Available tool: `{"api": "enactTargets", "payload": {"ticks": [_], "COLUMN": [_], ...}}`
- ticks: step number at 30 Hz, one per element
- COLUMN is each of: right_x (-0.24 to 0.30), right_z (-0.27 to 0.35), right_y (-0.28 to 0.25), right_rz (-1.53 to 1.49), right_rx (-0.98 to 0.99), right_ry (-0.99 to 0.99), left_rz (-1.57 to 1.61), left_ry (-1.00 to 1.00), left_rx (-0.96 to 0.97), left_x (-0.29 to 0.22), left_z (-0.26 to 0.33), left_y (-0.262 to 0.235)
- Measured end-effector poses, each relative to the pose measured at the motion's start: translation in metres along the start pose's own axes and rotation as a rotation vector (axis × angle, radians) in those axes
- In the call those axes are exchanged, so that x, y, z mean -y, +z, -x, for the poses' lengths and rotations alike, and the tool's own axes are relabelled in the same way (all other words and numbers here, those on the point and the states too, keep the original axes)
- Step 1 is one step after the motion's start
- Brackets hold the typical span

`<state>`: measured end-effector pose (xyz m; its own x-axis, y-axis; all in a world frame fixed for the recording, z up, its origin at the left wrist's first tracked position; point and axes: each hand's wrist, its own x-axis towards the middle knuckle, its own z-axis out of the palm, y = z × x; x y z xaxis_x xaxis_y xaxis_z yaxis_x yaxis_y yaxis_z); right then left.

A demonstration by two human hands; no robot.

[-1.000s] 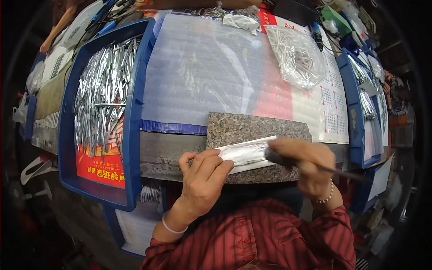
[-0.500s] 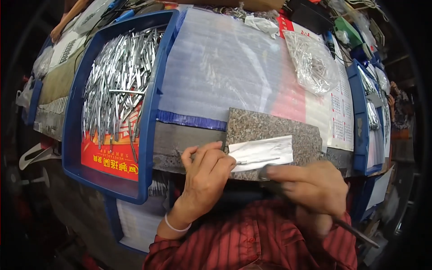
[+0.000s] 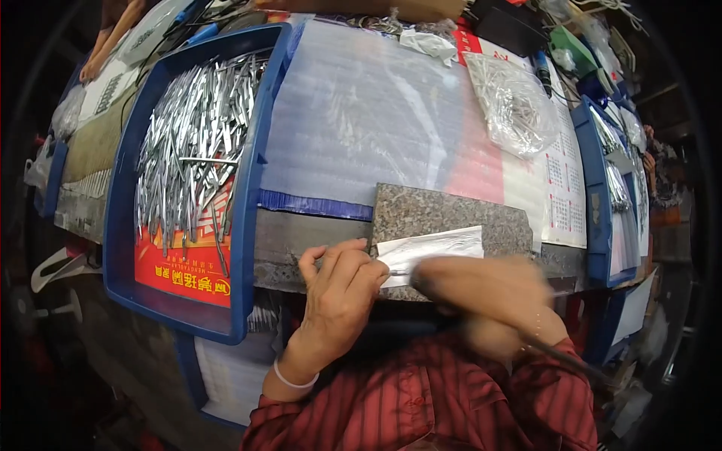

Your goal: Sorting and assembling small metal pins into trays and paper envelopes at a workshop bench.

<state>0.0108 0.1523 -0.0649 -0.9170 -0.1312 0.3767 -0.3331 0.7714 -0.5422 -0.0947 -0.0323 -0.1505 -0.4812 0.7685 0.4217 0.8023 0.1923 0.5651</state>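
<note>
A speckled granite slab [image 3: 436, 210] lies at the table's near edge with a creased white sheet [image 3: 451, 240] on it. My left hand [image 3: 340, 282] is closed at the sheet's left end, fingertips pinching a thin metal strip [image 3: 398, 273] that lies on the sheet. Over the sheet's right part, my right hand [image 3: 489, 293] is blurred by motion. It grips a long dark tool [image 3: 564, 357], whose shaft sticks out behind the hand toward the lower right. The tool's front end is smeared, so its kind is unclear. The strip's far end is hidden behind my right hand.
On the left stands a blue tray [image 3: 252, 173] heaped with thin metal strips [image 3: 192, 128]. Plastic-covered sheeting [image 3: 361, 105] spreads behind the slab. A clear bag [image 3: 515, 109] of thin pieces lies back right, near another blue tray [image 3: 598, 195]. Another person's hand [image 3: 94, 64] shows far left.
My right hand has swept left along the sheet with the tool, closer to my left hand. My left hand still holds the strip. The view has shifted slightly.
</note>
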Motion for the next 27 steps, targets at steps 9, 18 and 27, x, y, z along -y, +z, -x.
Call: {"api": "enactTargets", "payload": {"ticks": [9,18,27], "right_x": [-0.001,-0.003,0.011], "right_z": [0.041,0.064,0.061], "right_y": [-0.018,-0.022,-0.026], "right_rz": [-0.222,-0.247,-0.194], "right_rx": [-0.354,-0.516,-0.253], "right_ry": [0.338,0.366,0.419], "left_rz": [0.006,-0.085,-0.189], "left_ry": [0.036,0.028,0.043], "left_rx": [0.019,0.013,-0.019], "left_x": [-0.005,-0.009,-0.014], "left_z": [-0.010,0.000,0.007], "left_y": [-0.003,-0.003,-0.004]}}
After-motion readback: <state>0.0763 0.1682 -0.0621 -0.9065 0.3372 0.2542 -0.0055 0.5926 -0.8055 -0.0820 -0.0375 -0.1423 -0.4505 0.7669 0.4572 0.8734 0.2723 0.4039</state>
